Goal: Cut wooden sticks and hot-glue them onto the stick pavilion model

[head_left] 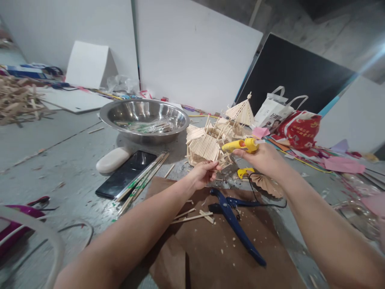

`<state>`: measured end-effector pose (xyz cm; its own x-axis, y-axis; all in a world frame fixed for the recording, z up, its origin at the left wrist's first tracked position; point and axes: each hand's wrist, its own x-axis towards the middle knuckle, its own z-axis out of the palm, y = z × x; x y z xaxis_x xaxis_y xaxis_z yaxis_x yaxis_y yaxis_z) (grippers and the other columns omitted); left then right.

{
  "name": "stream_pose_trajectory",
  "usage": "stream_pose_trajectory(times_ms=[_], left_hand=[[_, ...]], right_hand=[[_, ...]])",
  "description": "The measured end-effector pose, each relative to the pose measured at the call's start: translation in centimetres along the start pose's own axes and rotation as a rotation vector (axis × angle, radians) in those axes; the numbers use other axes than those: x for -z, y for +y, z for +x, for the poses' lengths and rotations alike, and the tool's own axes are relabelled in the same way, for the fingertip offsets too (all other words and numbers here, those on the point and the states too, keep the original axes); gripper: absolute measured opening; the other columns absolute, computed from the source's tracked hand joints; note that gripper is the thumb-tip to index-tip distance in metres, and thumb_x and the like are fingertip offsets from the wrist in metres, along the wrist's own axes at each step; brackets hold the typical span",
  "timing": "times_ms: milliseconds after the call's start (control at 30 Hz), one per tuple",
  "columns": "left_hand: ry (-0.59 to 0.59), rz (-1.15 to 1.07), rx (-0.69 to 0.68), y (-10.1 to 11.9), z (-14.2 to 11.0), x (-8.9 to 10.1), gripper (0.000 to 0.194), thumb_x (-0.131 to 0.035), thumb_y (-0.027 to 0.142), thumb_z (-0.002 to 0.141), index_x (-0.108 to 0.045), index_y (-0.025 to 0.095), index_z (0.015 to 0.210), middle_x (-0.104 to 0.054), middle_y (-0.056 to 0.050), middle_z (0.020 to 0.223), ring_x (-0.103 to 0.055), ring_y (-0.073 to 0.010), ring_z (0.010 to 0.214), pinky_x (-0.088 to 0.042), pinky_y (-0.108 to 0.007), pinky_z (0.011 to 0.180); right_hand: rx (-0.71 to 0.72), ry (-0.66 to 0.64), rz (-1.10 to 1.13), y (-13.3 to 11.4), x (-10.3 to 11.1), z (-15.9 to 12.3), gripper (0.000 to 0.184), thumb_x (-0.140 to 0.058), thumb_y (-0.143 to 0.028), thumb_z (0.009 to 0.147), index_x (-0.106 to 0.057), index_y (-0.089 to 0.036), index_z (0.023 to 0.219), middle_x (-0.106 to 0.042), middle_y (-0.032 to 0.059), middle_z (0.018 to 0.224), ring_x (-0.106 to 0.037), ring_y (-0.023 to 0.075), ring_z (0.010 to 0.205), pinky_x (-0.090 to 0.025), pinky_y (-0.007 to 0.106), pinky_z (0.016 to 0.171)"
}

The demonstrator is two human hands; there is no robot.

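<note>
A model building made of thin wooden sticks (205, 147) stands in front of me, with slatted roof panels and a pointed tower roof behind. My left hand (204, 174) is closed in a pinch at the lower edge of the front roof panel; what lies between its fingertips is too small to make out. Gripped in my right hand (264, 156) is a yellow hot glue gun (240, 145), its narrow end pointing left at the model's right side. Below both hands, a blue-handled cutter (237, 228) and short stick offcuts (192, 217) rest on a brown board (210, 253).
A steel basin (144, 134) holds packaged sticks. Nearer lie a white oval object (112, 159), a black phone (126, 174) and bundled sticks (144, 180). A black cord (279, 206) curves beneath my right wrist. Bags (300, 128) and coloured paper (343, 163) are at right.
</note>
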<state>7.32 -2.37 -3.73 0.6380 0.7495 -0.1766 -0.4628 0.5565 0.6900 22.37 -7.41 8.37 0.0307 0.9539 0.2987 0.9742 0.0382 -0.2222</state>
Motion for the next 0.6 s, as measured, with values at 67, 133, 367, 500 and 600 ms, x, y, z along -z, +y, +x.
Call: stream_pose_trajectory(times_ms=[67, 133, 367, 500, 600], left_hand=[[-0.006, -0.001, 0.004, -0.01, -0.01, 0.02, 0.011, -0.052, 0.02, 0.073, -0.053, 0.012, 0.066, -0.057, 0.003, 0.055, -0.044, -0.0037, 0.033, -0.029, -0.015, 0.031], [-0.008, -0.001, 0.007, -0.01, -0.01, 0.05, 0.011, -0.052, 0.021, 0.073, -0.053, 0.012, 0.067, -0.057, 0.003, 0.055, -0.044, -0.0039, 0.033, -0.029, -0.015, 0.031], [-0.019, 0.016, -0.017, -0.07, 0.02, 0.17, 0.009, -0.052, 0.02, 0.073, -0.052, 0.013, 0.067, -0.057, 0.003, 0.056, -0.044, -0.0041, 0.033, -0.028, -0.016, 0.031], [-0.022, 0.031, -0.013, -0.12, -0.04, 0.15, 0.008, -0.053, 0.02, 0.073, -0.052, 0.013, 0.07, -0.057, 0.003, 0.056, -0.044, -0.0038, 0.032, -0.028, -0.016, 0.031], [-0.024, 0.04, -0.018, -0.18, -0.09, 0.11, 0.007, -0.053, 0.02, 0.072, -0.051, 0.013, 0.07, -0.057, 0.003, 0.056, -0.043, -0.0037, 0.032, -0.028, -0.016, 0.031]], right_hand=[[-0.003, -0.009, -0.006, -0.19, 0.12, -0.02, 0.044, -0.045, -0.063, 0.061, -0.063, -0.023, 0.066, -0.061, 0.0052, 0.058, -0.056, 0.0199, 0.056, -0.035, 0.029, 0.046], [0.006, -0.016, 0.001, -0.35, 0.22, -0.03, 0.043, -0.046, -0.062, 0.062, -0.063, -0.023, 0.068, -0.061, 0.0047, 0.059, -0.056, 0.0192, 0.055, -0.035, 0.028, 0.046], [0.026, 0.003, 0.013, -0.11, 0.13, 0.08, 0.043, -0.046, -0.062, 0.062, -0.063, -0.024, 0.068, -0.061, 0.0035, 0.057, -0.057, 0.019, 0.055, -0.035, 0.028, 0.045], [0.092, 0.014, 0.036, 0.1, -0.05, 0.09, 0.041, -0.046, -0.061, 0.063, -0.063, -0.024, 0.066, -0.061, 0.0027, 0.055, -0.056, 0.0174, 0.051, -0.035, 0.027, 0.043], [0.086, -0.003, 0.023, -0.01, -0.02, 0.01, 0.041, -0.047, -0.061, 0.063, -0.063, -0.024, 0.067, -0.063, 0.0034, 0.058, -0.056, 0.0179, 0.052, -0.035, 0.027, 0.043]])
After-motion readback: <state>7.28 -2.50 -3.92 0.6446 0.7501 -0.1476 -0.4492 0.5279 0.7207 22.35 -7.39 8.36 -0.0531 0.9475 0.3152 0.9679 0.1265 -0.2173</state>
